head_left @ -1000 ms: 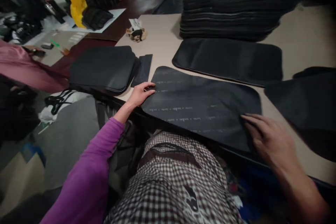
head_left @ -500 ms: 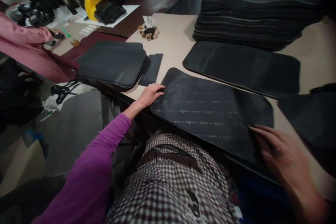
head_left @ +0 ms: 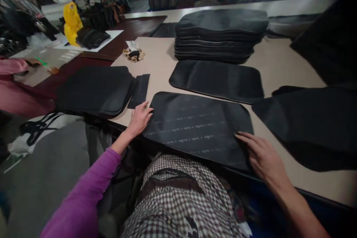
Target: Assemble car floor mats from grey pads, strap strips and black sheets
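A black rounded-corner panel [head_left: 184, 119] with rows of pale printed lettering lies at the front edge of the table before me. My left hand [head_left: 138, 119] is closed at its left edge, fingers bent over the border. On the panel's right part rests my right hand [head_left: 263, 154], fingers stretched out and fingertips touching the surface; its thumb is partly hidden. Just behind lies another black panel [head_left: 217, 81]. A narrow black strip [head_left: 140, 89] is close to my left hand, beside a low stack of black panels [head_left: 95, 87].
A tall stack of black panels [head_left: 217, 37] stands farther back on the beige tabletop [head_left: 295, 59]. More black sheets [head_left: 312, 126] lie at the right. A crumpled scrap [head_left: 134, 55] and a yellow object [head_left: 71, 24] are at the back left, near a person in a pink sleeve [head_left: 16, 81].
The view has tilted up and shifted right. Both hands stay at the printed panel. The dark crease near my right hand looks less marked now.
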`<state>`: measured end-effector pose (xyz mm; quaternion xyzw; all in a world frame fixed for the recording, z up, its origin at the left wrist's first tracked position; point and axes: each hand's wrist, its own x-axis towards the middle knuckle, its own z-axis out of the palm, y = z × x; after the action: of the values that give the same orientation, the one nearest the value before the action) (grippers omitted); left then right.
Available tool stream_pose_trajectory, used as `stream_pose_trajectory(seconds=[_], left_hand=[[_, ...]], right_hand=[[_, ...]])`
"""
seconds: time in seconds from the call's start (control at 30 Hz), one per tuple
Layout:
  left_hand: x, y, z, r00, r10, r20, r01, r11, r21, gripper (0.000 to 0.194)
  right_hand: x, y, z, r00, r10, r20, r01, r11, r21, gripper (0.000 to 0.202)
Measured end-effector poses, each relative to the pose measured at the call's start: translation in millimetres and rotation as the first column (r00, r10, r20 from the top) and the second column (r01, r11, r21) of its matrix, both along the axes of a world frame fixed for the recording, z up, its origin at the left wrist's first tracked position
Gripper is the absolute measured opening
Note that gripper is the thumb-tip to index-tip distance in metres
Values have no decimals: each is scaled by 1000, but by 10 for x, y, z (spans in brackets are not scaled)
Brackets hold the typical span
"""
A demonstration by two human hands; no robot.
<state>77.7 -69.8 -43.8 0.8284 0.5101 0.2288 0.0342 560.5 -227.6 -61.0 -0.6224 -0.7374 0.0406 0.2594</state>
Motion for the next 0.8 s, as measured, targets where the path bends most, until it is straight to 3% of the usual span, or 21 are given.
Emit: stream_pose_trajectory(seconds=[0.1, 0.2, 0.33, 0.43, 0.53, 0.63, 0.8], left_hand=[[5, -25, 25, 999, 49, -16, -49, 998, -25, 36], [26, 22, 154, 996, 90, 23, -89, 995, -40, 44], [176, 210, 404, 999, 48, 15, -47, 997, -54, 52], [436, 414, 502, 996, -78, -30, 75, 991, -107, 59], [748, 596, 467, 969, -221, -110, 191, 953, -236, 66], [952, 705, 349, 923, -311, -227, 237, 923, -303, 70], [838, 790, 150, 898, -259, -354, 191, 958, -215, 72]], right_hand=[[36, -45, 22, 988, -18, -154, 9, 999, -53, 38], [97, -48, 97, 951, -78, -299, 59, 996, -74, 29], [108, 131, 311, 969, -212, -130, 225, 969, 101, 30], [14, 458, 444, 985, -163, 50, 155, 979, 132, 43], [-121, 849, 423, 981, -24, 191, 18, 999, 35, 58], [-188, 1128, 259, 953, 50, 298, -46, 999, -19, 67], [-68, 1206, 4, 936, -18, 350, 32, 999, -35, 72]])
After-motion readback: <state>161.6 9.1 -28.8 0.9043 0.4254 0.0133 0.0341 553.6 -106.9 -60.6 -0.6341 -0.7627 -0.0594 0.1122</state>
